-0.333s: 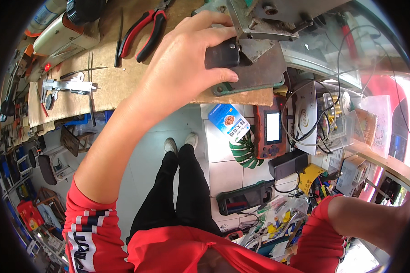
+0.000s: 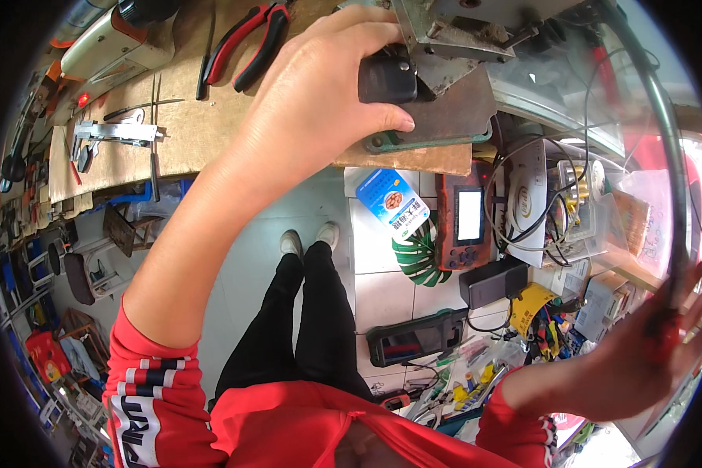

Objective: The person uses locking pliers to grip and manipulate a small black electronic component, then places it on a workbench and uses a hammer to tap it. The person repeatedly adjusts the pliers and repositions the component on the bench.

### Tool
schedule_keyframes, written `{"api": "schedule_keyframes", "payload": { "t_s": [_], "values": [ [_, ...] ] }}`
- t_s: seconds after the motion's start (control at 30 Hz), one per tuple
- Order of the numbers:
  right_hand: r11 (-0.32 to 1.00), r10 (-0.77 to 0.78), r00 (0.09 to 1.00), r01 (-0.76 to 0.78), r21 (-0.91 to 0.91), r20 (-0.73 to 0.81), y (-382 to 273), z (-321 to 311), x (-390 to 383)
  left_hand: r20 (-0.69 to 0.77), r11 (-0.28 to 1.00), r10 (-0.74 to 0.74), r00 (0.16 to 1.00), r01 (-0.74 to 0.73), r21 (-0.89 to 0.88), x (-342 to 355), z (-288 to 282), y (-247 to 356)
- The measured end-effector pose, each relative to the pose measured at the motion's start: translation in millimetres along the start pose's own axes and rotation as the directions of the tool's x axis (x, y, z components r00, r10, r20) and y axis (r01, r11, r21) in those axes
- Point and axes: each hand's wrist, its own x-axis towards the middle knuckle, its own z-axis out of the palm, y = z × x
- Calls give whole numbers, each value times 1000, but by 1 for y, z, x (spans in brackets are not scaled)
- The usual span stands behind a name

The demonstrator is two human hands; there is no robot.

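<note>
- Left hand (image 2: 316, 90) over the workbench, partly curled: thumb below, fingers above, gripping a small black rounded rectangular block (image 2: 388, 79) between them.
- Block sits just beside the grey metal machine body (image 2: 444, 53) with bolts, above a flat dark metal base plate (image 2: 456, 109) with a green edge; cannot tell whether block touches plate.
- Upper fingertips of left hand right at the machine's edge; contact unclear.
- Right hand (image 2: 636, 366) far right, blurred, at the lower end of a long dark metal rod (image 2: 654, 86); fingers spread somewhat, cannot tell if they close round it.
- Wooden workbench (image 2: 203, 136): pliers with red-and-black handles (image 2: 259, 58) near left forearm; silver metal caliper (image 2: 121, 131) further left.
- Below bench edge: blue-and-white printed card (image 2: 392, 204), partly over a green leaf-shaped mat (image 2: 421, 261); orange-red handheld device with lit white screen (image 2: 468, 214) just to its right.
- Lower down: black oblong box (image 2: 493, 282), then dark tablet-like device with green trim (image 2: 413, 339).
</note>
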Motion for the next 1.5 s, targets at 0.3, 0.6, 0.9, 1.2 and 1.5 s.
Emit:
{"api": "schedule_keyframes", "payload": {
  "t_s": [0.3, 0.6, 0.9, 1.2, 1.5],
  "values": [
    [947, 310, 930, -284, -149, 196, 58, -16, -62, 55, 998, -62, 997, 64, -26, 0, -8, 19],
    [950, 294, 927, -257, -180, 231, 63, -21, -64, 41, 985, -165, 985, 167, -51, 1, -7, 17],
    [935, 336, 882, -271, -227, 332, 126, -17, -84, 17, 985, -125, 992, 126, -119, 0, -5, 21],
    [956, 294, 856, -262, -133, 426, 177, 0, -81, -98, 998, 5, 995, -11, -59, -5, 10, 7],
    [963, 267, 874, -252, -91, 406, 192, 10, -80, -67, 996, -8, 998, 2, -95, -9, 13, 0]
  ]
}}
